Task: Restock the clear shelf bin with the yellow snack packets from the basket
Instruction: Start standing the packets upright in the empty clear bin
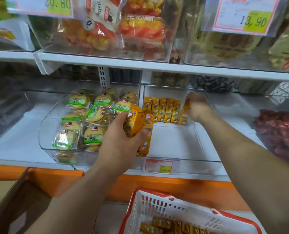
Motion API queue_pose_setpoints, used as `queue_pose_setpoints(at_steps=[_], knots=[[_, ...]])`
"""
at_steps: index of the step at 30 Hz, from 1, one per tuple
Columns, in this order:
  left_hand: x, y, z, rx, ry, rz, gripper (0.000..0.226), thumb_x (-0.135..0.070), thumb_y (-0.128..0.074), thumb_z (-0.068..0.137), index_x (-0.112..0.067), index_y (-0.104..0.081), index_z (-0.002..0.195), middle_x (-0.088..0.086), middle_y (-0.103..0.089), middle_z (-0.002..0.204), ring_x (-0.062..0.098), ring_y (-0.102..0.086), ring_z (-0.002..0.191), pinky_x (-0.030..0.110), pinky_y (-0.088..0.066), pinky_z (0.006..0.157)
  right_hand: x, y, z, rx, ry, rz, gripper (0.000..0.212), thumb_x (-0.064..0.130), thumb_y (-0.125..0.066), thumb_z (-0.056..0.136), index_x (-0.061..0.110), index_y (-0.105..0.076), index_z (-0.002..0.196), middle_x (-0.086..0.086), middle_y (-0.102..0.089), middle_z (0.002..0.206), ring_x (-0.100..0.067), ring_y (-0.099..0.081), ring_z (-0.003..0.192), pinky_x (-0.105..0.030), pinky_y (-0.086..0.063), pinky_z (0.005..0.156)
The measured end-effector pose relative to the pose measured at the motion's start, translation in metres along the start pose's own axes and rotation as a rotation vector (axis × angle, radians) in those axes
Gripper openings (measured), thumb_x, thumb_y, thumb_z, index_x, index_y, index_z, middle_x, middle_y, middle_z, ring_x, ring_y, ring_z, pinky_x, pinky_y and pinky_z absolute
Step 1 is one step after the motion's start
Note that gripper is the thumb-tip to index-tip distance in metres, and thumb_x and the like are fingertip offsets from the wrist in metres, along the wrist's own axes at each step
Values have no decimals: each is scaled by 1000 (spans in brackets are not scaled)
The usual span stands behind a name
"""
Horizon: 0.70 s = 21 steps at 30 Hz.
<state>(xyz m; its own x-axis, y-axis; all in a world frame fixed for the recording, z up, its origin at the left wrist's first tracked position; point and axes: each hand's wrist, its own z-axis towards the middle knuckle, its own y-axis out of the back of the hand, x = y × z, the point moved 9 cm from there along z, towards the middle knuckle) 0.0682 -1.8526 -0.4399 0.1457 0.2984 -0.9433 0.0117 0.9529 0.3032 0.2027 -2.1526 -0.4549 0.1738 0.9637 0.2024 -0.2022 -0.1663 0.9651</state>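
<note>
Standing one slim yellow foil snack packet point(184, 115) upright beside the row point(162, 110) in the clear plastic shelf bin point(187, 159), right grip point(197, 107) pinches its top, while left grip point(120, 142) clutches a spare bundle point(135, 122) close by as feedstock, with more left in the white-and-orange plastic basket point(157, 205).

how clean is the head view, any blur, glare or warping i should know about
Head view: light is even, no hard shadows; the upper price tag is blurred; print on the yellow packets in the clear bin is soft, unreadable; the shelf edge slants across the frame.
</note>
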Motion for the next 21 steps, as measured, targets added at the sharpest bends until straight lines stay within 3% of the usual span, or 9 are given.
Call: queue_pose_setpoints(at_steps=[3,6,11,14,16,18,21], knots=[[4,1,0,26,-1,-36,19,-29,-73,91,-36,-57,97,-27,-70,82,-9,-68,72,10,-53,55,-6,-21,15,49,-53,75,28,9,-59,91,9,-61,119,-19,-64,116,-37,-61,108,-35,-48,86],[7,1,-1,34,8,-50,18,-30,-73,92,-37,-57,98,-29,-70,84,-9,-69,74,9,-53,55,-11,-26,25,17,-95,225,29,13,-55,93,16,-63,121,-19,-62,123,-36,-60,110,-29,-43,82],[7,2,-1,13,29,-9,34,-33,-73,91,-29,-59,122,-16,-73,90,-5,-71,78,14,-59,63,-15,-17,9,-78,-145,276,50,8,-63,87,10,-48,135,-23,-51,133,-38,-55,117,-36,-48,92],[4,0,-1,17,48,-18,46,-34,-73,91,-23,-57,133,-10,-73,99,2,-73,81,18,-61,65,5,15,-23,-126,-20,282,47,10,-71,83,2,-56,127,-24,-57,123,-36,-55,116,-42,-50,92],[2,-5,-4,40,68,-68,47,-32,-73,91,-22,-56,134,-7,-74,102,6,-74,85,21,-62,66,18,36,-59,-100,38,448,35,13,-76,81,8,-63,114,-16,-65,108,-32,-63,99,-42,-53,86],[-1,-13,-8,77,86,-127,41,-31,-74,91,-24,-59,129,-7,-76,99,6,-75,84,21,-62,65,28,49,-108,28,52,760,25,13,-76,83,21,-66,104,-3,-68,95,-27,-67,86,-36,-55,78],[-10,-35,-19,179,82,-187,28,-27,-74,91,-24,-64,118,-7,-78,93,5,-75,82,18,-58,62,47,64,-177,246,117,1070,33,17,-67,92,35,-63,119,3,-72,97,-23,-72,86,-31,-60,69]])
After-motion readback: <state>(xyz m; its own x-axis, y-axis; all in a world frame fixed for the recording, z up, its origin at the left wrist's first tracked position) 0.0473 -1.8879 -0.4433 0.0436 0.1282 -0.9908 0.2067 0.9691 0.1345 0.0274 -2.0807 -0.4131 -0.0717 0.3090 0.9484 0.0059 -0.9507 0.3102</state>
